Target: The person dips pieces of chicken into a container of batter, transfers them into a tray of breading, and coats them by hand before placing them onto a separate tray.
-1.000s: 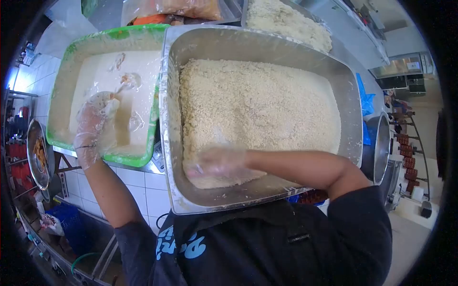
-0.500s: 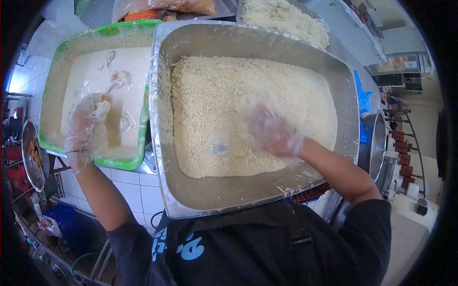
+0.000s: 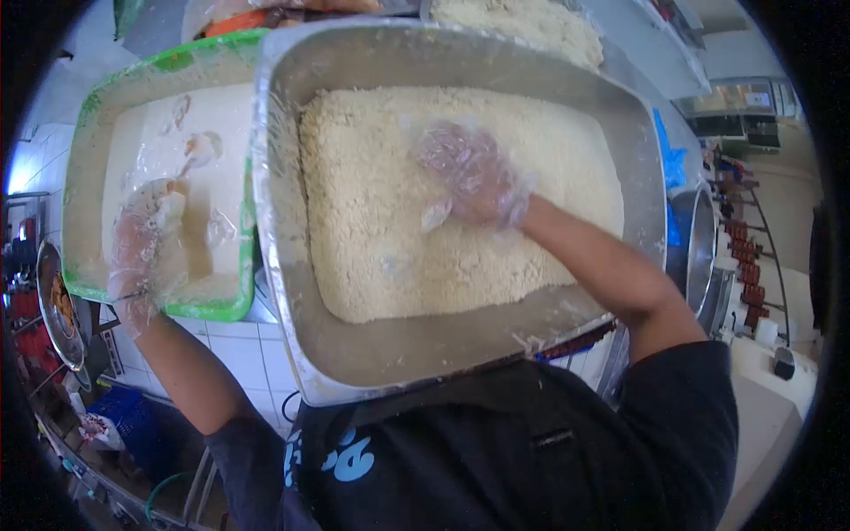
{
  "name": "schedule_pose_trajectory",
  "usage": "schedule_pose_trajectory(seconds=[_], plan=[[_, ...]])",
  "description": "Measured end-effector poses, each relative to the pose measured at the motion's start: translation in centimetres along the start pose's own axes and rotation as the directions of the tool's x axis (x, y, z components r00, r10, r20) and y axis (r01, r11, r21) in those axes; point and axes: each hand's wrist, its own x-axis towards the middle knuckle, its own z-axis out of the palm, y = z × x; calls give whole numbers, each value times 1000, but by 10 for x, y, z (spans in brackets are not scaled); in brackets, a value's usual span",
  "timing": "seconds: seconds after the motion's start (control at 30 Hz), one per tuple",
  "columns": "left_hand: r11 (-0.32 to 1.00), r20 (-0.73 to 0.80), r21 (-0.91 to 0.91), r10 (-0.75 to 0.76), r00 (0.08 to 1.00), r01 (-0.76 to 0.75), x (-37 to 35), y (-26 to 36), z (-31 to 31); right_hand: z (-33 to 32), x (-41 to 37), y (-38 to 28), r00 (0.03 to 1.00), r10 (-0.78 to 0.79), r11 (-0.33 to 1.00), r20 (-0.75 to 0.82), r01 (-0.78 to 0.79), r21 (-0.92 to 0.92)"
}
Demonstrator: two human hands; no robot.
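My left hand point(image 3: 142, 243), in a clear plastic glove, is over the white batter in a green-rimmed basin point(image 3: 232, 305). Its fingers close round a batter-coated piece of meat point(image 3: 171, 210). Another coated piece point(image 3: 204, 149) lies partly sunk in the batter beyond it. My right hand point(image 3: 469, 173), also gloved, rests palm down on the pale crumbly flour point(image 3: 540, 142) that fills much of a deep metal tray point(image 3: 425, 354). Its thumb stands apart from the fingers, and their tips are partly lost in the flour. A small whitish lump point(image 3: 390, 264) shows in the flour nearer my body.
Behind the big tray stands another container of crumbly flour point(image 3: 522, 22). A plastic bag with orange contents point(image 3: 235, 22) lies behind the basin. A round metal bowl point(image 3: 701, 243) is at the right, beside blue plastic point(image 3: 671, 164). Farther left is a metal dish of browned food point(image 3: 62, 301).
My right hand has gone from a blurred sweep above the flour to resting on it, farther left and away from my body. My left hand keeps its place in the basin. The whole view has shifted slightly.
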Motion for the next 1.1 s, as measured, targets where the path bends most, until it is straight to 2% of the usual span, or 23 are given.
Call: schedule_pose_trajectory(seconds=[0.03, 0.07, 0.1, 0.13, 0.17, 0.2, 0.27, 0.33, 0.4, 0.43, 0.5, 0.6, 0.63, 0.7, 0.73, 0.8, 0.87, 0.9, 1.0, 1.07, 1.1], plan=[[1000, -27, 1, 5, 1000, -5, 5, 4, -1, -8, 12, 12, 991, 81, 957, -106, -47, 285], [1000, -46, 6, -6, 999, 6, 5, 6, -2, -19, 20, 22, 971, 173, 825, -167, -50, 563], [999, -42, 25, -22, 999, 23, 2, 8, -3, -28, 21, 26, 942, 289, 597, -169, -39, 802], [998, -26, 47, -28, 999, 29, -2, 9, -4, -37, 20, 31, 945, 291, 513, 151, -287, 809], [999, -20, 18, -32, 999, 33, -3, 12, -4, -50, 22, 43, 855, 268, 442, 444, -519, 732], [999, -20, -15, -36, 999, 36, -4, 15, -3, -57, 25, 54, 686, 221, 385, 693, -714, 584], [997, -22, -74, -37, 999, 35, -7, 17, -1, -33, 25, 56, 683, -6, 291, 730, -697, 655], [990, -46, -134, -41, 998, 34, -7, 13, 1, -25, 25, 58, 660, -208, 415, 722, -608, 677], [998, -45, -68, -1, 999, -2, -2, 3, 0, -72, 38, 34, 588, -367, 689, 720, -348, 635], [999, -41, -34, 18, 999, -20, -1, 0, -1, -68, 37, 32, 594, -371, 726, 714, -293, 622], [996, -16, -79, -44, 999, 43, -5, 10, -3, -57, 33, 29, 607, -380, 787, 699, -186, 589], [995, -21, -79, -60, 998, 58, -4, 5, -3, -55, 26, 23, 726, -378, 772, 575, -96, 628], [996, -31, -71, -48, 998, 46, -3, 4, -1, -58, 27, 25, 721, -384, 743, 577, -129, 657], [981, -20, -169, -103, 995, 98, -5, 11, 0, -73, 35, 32, 713, -395, 683, 580, -194, 704], [968, -15, -218, -131, 991, 125, -6, 13, 1, -82, 34, 35, 744, -352, 672, 568, -222, 707], [988, -31, -138, -69, 997, 64, -5, 13, 1, -101, 34, 43, 798, -272, 643, 538, -266, 719], [992, -17, -109, -60, 998, 58, -4, 13, -1, -133, 36, 44, 890, -382, 667, 250, 78, 741], [989, 3, -126, -82, 997, 82, -3, 12, -1, -142, 33, 42, 892, -441, 661, 99, 249, 708], [991, -11, -90, -101, 995, 99, -5, 15, 0, -139, 0, 33, 895, -444, 776, -46, 410, 479], [997, -32, -49, -64, 997, 63, -3, 10, -1, -142, -35, 33, 826, -439, 876, 353, 306, 373], [999, -34, -33, -32, 999, 31, -1, 4, -2, -141, -37, 26, 750, -424, 872, 507, 187, 453]])
